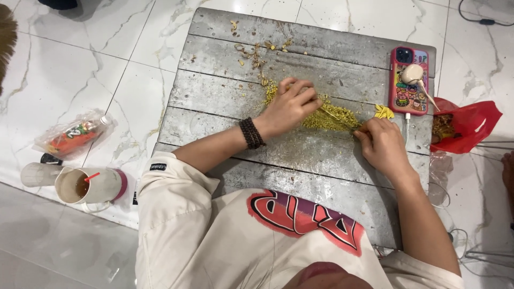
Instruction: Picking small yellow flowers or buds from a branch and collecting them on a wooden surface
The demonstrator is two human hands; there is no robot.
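A pile of small yellow-green flower bits [333,119] lies on a weathered grey wooden board [225,101]. My left hand [292,106] rests on the pile's left end, fingers curled and pinching at the bits; a dark beaded bracelet sits on that wrist. My right hand [381,143] is at the pile's right end, fingertips pinched together on something thin, seemingly a thread or stem running into the pile. A few yellow petals [383,112] lie just above my right hand.
A phone in a colourful pink case [408,91] with a small beige object on it lies at the board's far right. A red plastic bag [466,126] sits right of the board. On the floor at left are a paper cup with a straw [85,185] and a wrapped packet [72,135]. Scattered husks [254,53] litter the board's far side.
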